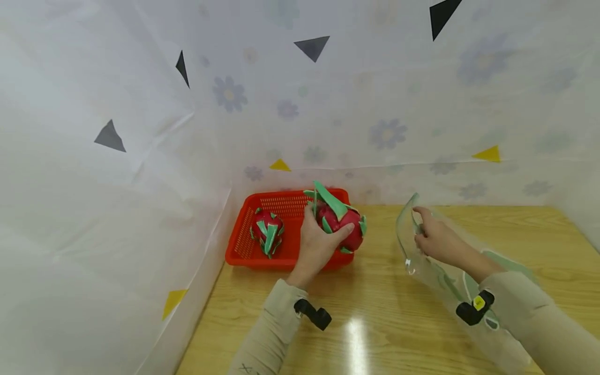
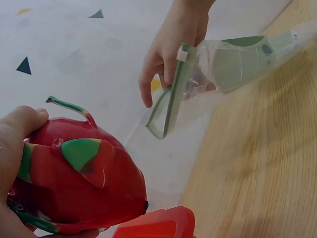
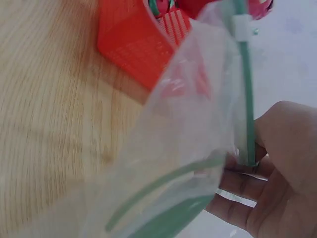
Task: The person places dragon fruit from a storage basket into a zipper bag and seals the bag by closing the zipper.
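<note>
My left hand [image 1: 319,240] grips a red dragon fruit with green leaf tips [image 2: 84,173], holding it over the right side of a red plastic basket [image 1: 248,264]. A second dragon fruit [image 1: 267,232] lies inside the basket, toward its left. Off to the right, my right hand [image 1: 438,239] pinches the edge of a clear zip bag [image 1: 461,260] with green printing. The bag's mouth gapes toward the left hand, and a white slider [image 2: 182,53] sits on its green zip strip. Part of the bag is hidden behind the right forearm.
The basket stands at the back left of a wooden table [image 1: 389,323], close to a pale sheet wall [image 1: 300,130] with flowers and triangles. Another sheet wall [image 1: 94,219] runs along the table's left side. Both wrists carry black camera mounts [image 1: 313,314].
</note>
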`<state>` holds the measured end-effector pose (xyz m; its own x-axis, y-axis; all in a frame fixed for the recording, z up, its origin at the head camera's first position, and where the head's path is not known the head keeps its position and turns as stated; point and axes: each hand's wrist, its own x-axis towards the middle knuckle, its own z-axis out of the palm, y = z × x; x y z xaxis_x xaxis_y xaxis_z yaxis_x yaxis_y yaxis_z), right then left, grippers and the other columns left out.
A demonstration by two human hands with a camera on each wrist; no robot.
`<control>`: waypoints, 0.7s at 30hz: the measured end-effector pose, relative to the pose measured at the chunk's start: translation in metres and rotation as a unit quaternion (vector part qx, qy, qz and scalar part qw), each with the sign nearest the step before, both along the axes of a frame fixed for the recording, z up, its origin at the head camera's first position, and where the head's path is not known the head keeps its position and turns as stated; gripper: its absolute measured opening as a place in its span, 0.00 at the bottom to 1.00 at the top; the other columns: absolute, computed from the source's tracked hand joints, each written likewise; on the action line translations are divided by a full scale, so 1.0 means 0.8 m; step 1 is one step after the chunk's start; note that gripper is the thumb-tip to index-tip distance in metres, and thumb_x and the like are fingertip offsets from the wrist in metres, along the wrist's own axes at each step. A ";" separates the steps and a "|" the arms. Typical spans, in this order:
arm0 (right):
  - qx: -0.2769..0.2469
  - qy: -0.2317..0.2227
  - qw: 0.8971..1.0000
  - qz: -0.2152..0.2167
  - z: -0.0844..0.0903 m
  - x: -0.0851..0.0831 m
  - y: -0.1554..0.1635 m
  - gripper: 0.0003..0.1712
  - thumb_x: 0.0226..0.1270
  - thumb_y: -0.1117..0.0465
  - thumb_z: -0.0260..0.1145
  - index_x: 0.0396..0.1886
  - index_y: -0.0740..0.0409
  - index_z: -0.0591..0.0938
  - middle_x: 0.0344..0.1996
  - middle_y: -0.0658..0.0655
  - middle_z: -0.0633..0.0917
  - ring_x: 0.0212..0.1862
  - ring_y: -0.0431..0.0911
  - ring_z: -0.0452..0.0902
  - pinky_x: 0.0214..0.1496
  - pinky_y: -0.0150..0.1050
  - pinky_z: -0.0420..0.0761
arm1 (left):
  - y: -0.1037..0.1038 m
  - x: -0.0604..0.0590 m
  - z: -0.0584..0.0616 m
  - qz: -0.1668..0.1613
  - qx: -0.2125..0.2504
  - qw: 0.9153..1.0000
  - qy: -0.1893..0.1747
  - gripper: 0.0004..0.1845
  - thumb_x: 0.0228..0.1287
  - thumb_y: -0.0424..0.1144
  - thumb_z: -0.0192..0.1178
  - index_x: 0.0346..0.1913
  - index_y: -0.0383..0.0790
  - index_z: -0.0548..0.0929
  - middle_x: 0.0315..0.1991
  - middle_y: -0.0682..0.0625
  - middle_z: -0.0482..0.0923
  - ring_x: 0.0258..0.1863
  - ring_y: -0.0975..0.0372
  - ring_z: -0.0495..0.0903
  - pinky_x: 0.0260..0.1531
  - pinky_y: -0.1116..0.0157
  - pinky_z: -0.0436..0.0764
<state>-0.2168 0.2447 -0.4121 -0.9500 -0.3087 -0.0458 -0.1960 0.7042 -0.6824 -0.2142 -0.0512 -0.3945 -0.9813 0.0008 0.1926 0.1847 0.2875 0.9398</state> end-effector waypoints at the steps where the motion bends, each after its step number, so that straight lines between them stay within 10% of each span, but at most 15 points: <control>1: -0.001 0.003 1.000 -0.001 0.002 0.004 0.000 0.38 0.73 0.68 0.48 0.77 0.70 0.44 0.23 0.55 0.80 0.21 0.44 0.74 0.21 0.38 0.75 | 0.000 0.002 0.001 0.000 -0.002 1.000 0.000 0.42 0.50 0.55 0.75 0.64 0.50 0.64 0.58 0.53 0.75 0.57 0.60 0.77 0.51 0.57 0.84; 9: -0.055 0.022 0.998 -0.017 0.001 0.040 -0.012 0.13 0.78 0.59 0.54 0.40 0.65 0.79 0.25 0.55 0.83 0.27 0.42 0.80 0.28 0.36 0.84 | 0.007 0.016 0.005 -0.001 0.009 1.000 0.002 0.42 0.50 0.55 0.75 0.65 0.50 0.64 0.58 0.54 0.75 0.57 0.60 0.76 0.52 0.57 0.84; 21: -0.143 -0.034 0.988 -0.040 -0.015 0.068 -0.046 0.15 0.77 0.56 0.57 0.44 0.66 0.77 0.41 0.64 0.85 0.36 0.50 0.84 0.31 0.37 0.85 | 0.040 0.031 0.009 -0.035 0.081 0.995 -0.041 0.43 0.50 0.55 0.75 0.67 0.55 0.63 0.58 0.55 0.75 0.58 0.60 0.75 0.51 0.57 0.84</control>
<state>-0.1624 0.2078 -0.4238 -0.9694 -0.2432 -0.0326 -0.0940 0.4910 -0.8660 -0.1894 -0.0195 -0.3869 -0.9923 0.0447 0.1154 0.1201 0.1203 0.9854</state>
